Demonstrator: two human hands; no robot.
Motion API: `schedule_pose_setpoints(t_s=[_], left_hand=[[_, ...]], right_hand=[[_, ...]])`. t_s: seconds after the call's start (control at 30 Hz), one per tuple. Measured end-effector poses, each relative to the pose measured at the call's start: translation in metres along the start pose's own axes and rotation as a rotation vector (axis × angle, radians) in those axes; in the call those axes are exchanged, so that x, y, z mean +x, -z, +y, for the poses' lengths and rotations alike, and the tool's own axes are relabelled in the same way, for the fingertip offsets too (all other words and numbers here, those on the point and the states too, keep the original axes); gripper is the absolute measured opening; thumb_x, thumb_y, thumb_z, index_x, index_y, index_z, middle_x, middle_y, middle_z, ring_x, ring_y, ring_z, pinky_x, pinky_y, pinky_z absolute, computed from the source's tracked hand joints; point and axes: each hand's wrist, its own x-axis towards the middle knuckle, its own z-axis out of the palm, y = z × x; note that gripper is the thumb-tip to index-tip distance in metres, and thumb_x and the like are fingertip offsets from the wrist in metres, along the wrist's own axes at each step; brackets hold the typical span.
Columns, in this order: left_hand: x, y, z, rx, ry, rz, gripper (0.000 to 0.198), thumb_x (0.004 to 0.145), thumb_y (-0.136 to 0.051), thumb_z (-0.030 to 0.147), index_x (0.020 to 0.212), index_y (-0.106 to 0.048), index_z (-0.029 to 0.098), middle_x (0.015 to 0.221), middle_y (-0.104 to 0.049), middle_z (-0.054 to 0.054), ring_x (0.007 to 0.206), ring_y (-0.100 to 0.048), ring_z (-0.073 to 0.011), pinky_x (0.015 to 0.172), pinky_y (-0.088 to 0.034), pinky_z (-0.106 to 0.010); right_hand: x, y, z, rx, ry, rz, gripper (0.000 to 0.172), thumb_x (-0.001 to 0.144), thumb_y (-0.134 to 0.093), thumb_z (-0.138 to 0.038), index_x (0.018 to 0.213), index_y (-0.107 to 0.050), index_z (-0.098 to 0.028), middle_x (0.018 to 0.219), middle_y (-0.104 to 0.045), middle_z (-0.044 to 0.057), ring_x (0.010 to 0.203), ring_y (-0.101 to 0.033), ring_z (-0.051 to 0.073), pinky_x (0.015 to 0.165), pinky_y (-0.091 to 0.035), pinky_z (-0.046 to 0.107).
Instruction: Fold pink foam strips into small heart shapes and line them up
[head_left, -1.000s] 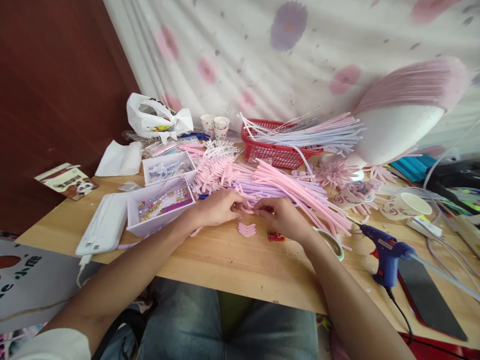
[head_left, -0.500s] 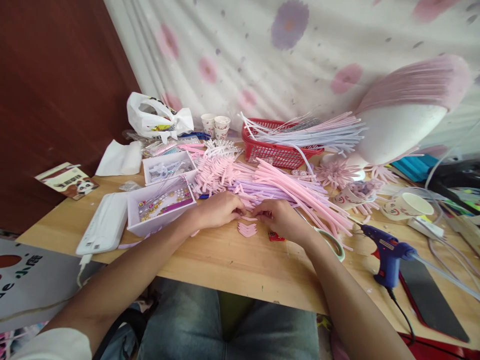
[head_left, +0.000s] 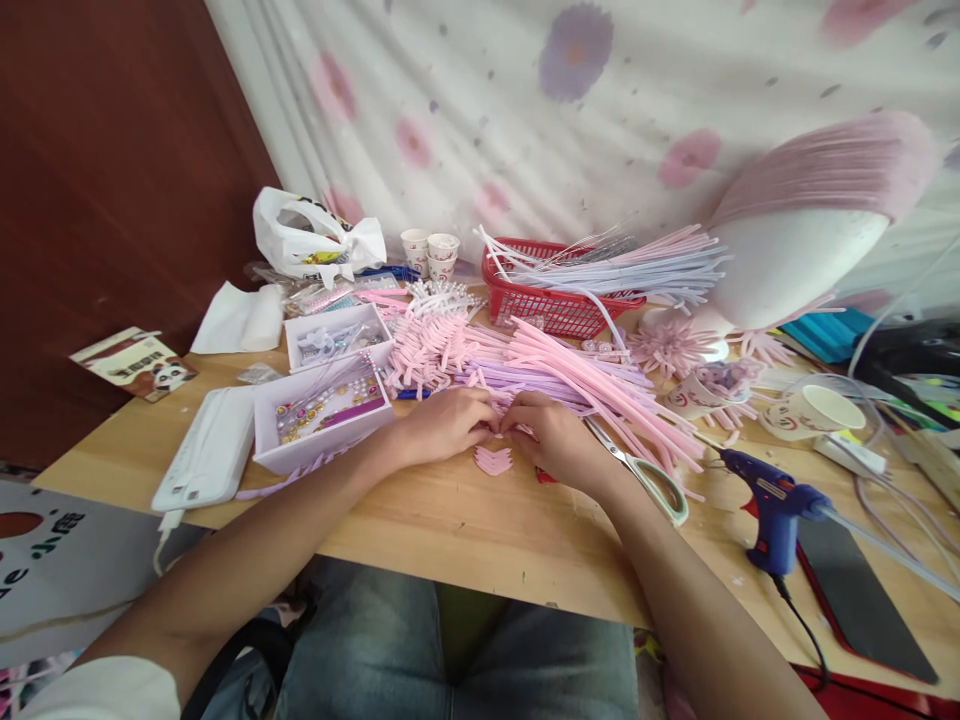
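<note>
My left hand (head_left: 447, 424) and my right hand (head_left: 551, 436) meet fingertip to fingertip at the middle of the wooden table (head_left: 450, 520), both pinched on a small pink pipe-cleaner piece (head_left: 501, 428). Just below the fingers lies a small stack of bent pink V-shaped pieces (head_left: 493, 460). Behind the hands spreads a heap of pink and lilac pipe cleaners (head_left: 555, 370). Scissors with pale green handles (head_left: 651, 475) lie right of my right wrist.
A blue glue gun (head_left: 772, 500) stands at the right beside a dark phone (head_left: 855, 600). White boxes of beads (head_left: 322, 405), a power bank (head_left: 206, 445), a red basket (head_left: 555, 300), paper cups (head_left: 817, 412) and a foam head (head_left: 795, 255) crowd the back.
My hands have drawn closer until the fingertips touch. My right hand slid left, uncovering the scissors and covering most of the small red item under it.
</note>
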Motion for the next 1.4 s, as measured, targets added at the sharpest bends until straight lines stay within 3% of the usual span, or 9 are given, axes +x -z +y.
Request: schedule_pose_setpoints(t_s=[0.17,0.33,0.73,0.93,1.13,1.3,1.4], left_hand=[[0.001,0.006,0.000,0.026,-0.003,0.104,0.014,0.093,-0.058,0.015,0.096,-0.072,0.015,0.096,-0.066,-0.007,0.092,-0.062,-0.0199,0.082,-0.046,-0.030],[0.002,0.013,0.004,-0.043,-0.042,0.144,0.015,0.096,-0.055,0.018,0.094,-0.069,0.015,0.097,-0.065,-0.008,0.096,-0.059,-0.0203,0.086,-0.045,-0.032],[0.004,0.016,-0.006,-0.207,-0.160,-0.016,0.017,0.096,-0.055,0.022,0.090,-0.070,0.019,0.098,-0.067,-0.006,0.100,-0.058,-0.0199,0.095,-0.040,-0.033],[0.004,0.018,-0.006,-0.280,-0.149,-0.024,0.015,0.096,-0.056,0.021,0.089,-0.070,0.017,0.098,-0.068,-0.006,0.096,-0.061,-0.0183,0.092,-0.043,-0.031],[0.003,0.015,-0.008,-0.167,-0.138,0.037,0.016,0.096,-0.055,0.021,0.094,-0.070,0.016,0.099,-0.069,-0.008,0.098,-0.062,-0.0193,0.091,-0.044,-0.031],[0.000,0.015,-0.011,-0.089,-0.088,-0.043,0.021,0.092,-0.060,0.014,0.110,-0.070,0.018,0.111,-0.071,-0.008,0.104,-0.065,-0.0198,0.092,-0.045,-0.030],[-0.001,0.014,-0.012,-0.062,-0.071,-0.100,0.025,0.089,-0.059,0.007,0.106,-0.073,0.019,0.110,-0.073,-0.006,0.101,-0.067,-0.0189,0.089,-0.047,-0.028]], right_hand=[[0.002,0.007,-0.004,0.099,0.038,0.112,0.017,0.086,-0.058,-0.006,0.087,-0.070,-0.018,0.092,-0.064,0.007,0.091,-0.058,0.021,0.081,-0.045,0.034],[0.001,0.011,-0.004,0.175,0.079,0.193,0.015,0.088,-0.060,-0.009,0.083,-0.069,-0.020,0.108,-0.057,0.009,0.108,-0.053,0.025,0.095,-0.044,0.041],[-0.002,0.020,-0.002,0.275,0.152,0.038,0.013,0.091,-0.061,-0.015,0.088,-0.072,-0.021,0.111,-0.057,0.008,0.110,-0.053,0.023,0.098,-0.042,0.042],[0.000,0.019,-0.003,0.352,0.110,0.054,0.010,0.090,-0.065,-0.019,0.085,-0.073,-0.021,0.107,-0.058,0.007,0.106,-0.056,0.022,0.097,-0.043,0.041],[-0.001,0.019,0.003,0.171,0.103,0.065,0.012,0.086,-0.067,-0.014,0.088,-0.076,-0.022,0.104,-0.062,0.008,0.099,-0.057,0.023,0.091,-0.045,0.041],[0.000,0.012,0.005,-0.013,0.166,0.060,0.016,0.086,-0.066,-0.010,0.084,-0.078,-0.021,0.100,-0.065,0.009,0.097,-0.054,0.024,0.084,-0.045,0.038],[0.001,0.007,0.002,-0.092,0.183,0.043,0.016,0.086,-0.067,-0.012,0.080,-0.078,-0.022,0.097,-0.065,0.009,0.095,-0.053,0.024,0.082,-0.044,0.038]])
